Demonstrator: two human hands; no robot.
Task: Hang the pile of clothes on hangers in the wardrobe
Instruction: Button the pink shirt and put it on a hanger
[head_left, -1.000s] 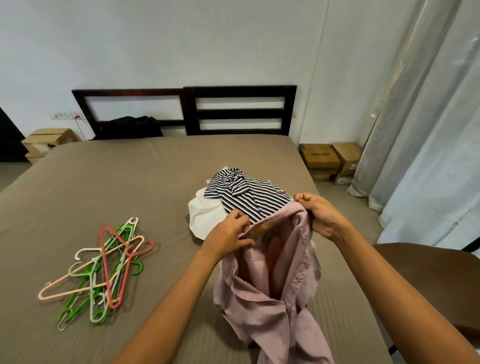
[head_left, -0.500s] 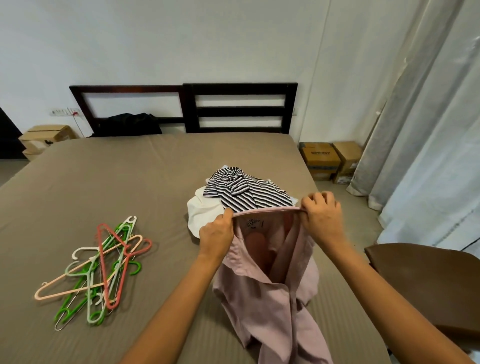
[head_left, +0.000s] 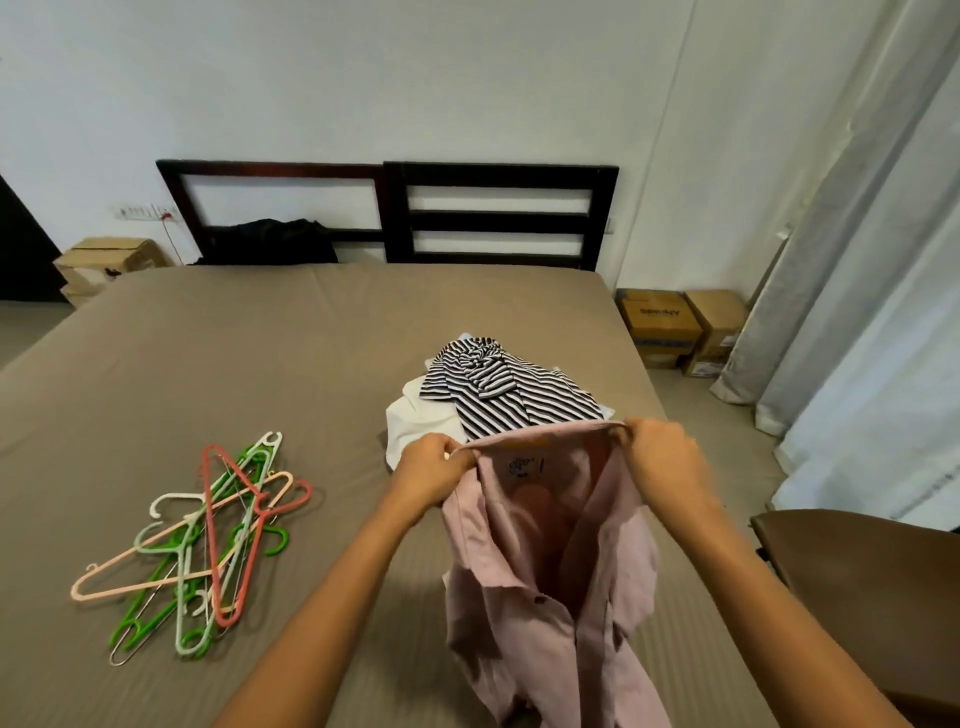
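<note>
Your left hand (head_left: 431, 478) and right hand (head_left: 665, 457) each pinch one end of the collar of the pink shirt (head_left: 550, 571), which hangs open below your fingers onto the taupe bed (head_left: 260, 338). Just beyond your fingertips a striped top (head_left: 498, 389) lies on a white garment (head_left: 421, 421). The plastic hangers (head_left: 208, 540) lie tangled well left of your left fingers. Far beyond them a dark headboard (head_left: 498, 176) meets the white wall (head_left: 467, 78). Cardboard boxes (head_left: 660, 325) and grey curtains (head_left: 857, 260) stand off to the right.

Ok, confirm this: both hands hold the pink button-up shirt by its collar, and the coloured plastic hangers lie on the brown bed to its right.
Wrong side: in the head view the coloured plastic hangers lie on the brown bed left of the pink button-up shirt.
</note>
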